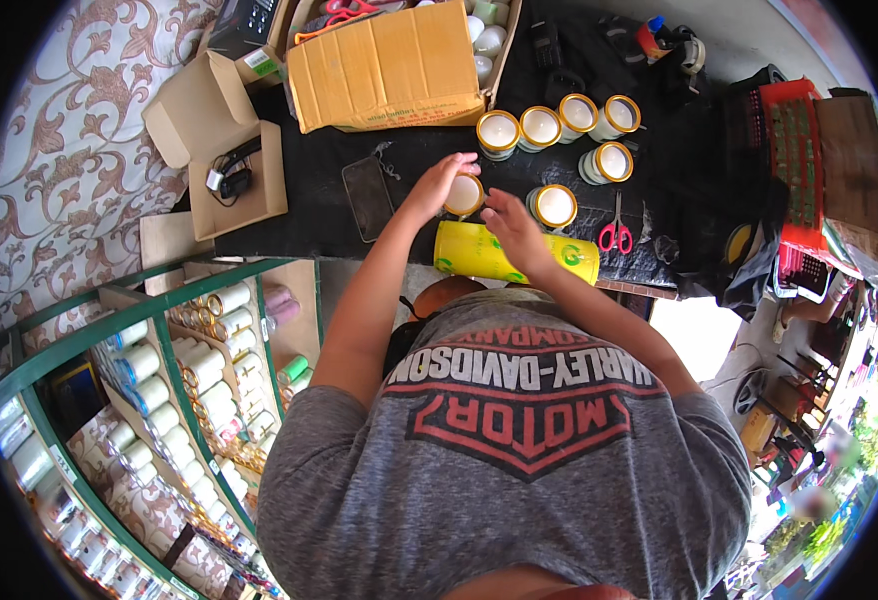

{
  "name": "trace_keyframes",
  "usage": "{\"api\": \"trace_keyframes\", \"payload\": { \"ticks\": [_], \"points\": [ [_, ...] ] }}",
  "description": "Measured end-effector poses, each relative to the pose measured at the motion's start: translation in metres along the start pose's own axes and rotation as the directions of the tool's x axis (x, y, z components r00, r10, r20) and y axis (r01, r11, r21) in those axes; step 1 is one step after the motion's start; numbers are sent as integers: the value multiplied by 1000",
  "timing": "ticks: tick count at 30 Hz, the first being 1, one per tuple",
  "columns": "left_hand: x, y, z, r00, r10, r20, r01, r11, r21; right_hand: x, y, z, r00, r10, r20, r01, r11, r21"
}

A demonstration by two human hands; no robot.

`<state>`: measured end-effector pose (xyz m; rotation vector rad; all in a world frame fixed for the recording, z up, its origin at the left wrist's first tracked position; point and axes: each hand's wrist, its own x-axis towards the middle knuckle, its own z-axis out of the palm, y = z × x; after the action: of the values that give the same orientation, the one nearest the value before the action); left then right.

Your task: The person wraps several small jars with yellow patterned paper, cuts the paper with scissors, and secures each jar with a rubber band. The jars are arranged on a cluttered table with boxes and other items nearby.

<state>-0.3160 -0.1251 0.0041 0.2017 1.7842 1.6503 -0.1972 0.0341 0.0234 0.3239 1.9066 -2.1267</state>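
A candle in a glass jar with a gold rim and white top (464, 196) stands on the black-covered table between my hands. My left hand (443, 184) is at its left and far side, fingers stretched out past the rim. At the right, my right hand (515, 228) has its fingers apart, close to the jar and above a yellow roll with green marks (459, 250). Whether either hand touches the jar is hard to see. Another gold-rimmed candle jar (556, 205) stands just right of my right hand.
Several more candle jars (540, 127) stand farther back. A large cardboard box (389, 75) holds white items. Red-handled scissors (616, 235) lie at the right, a dark phone (368, 198) at the left, beside an opened small carton (264, 190). A green-framed shelf (164, 345) holds spools.
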Motion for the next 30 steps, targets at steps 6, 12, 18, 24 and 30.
{"api": "trace_keyframes", "payload": {
  "ticks": [6, 12, 18, 24, 30],
  "points": [
    [-18, -38, 28, 906, -29, -422, -138, 922, -361, 34, 12, 27, 963, 211, -168, -150, 937, 316],
    [-33, -35, 17, 949, -48, -312, -88, 909, -406, 56, 3, 21, 947, 230, -226, -209, 972, 111],
    [-27, -34, -17, 990, -10, -140, -43, 928, -370, 58, 6, 28, 926, 134, -353, -67, 978, 197],
    [-20, -35, -20, 983, 38, -178, -92, 947, -307, 61, 11, 36, 871, 57, -489, -30, 998, 62],
    [-16, -1, -19, 974, 215, -65, -210, 975, 75, 62, 18, 36, 871, -127, -475, 63, 987, -149]
  ]
}}
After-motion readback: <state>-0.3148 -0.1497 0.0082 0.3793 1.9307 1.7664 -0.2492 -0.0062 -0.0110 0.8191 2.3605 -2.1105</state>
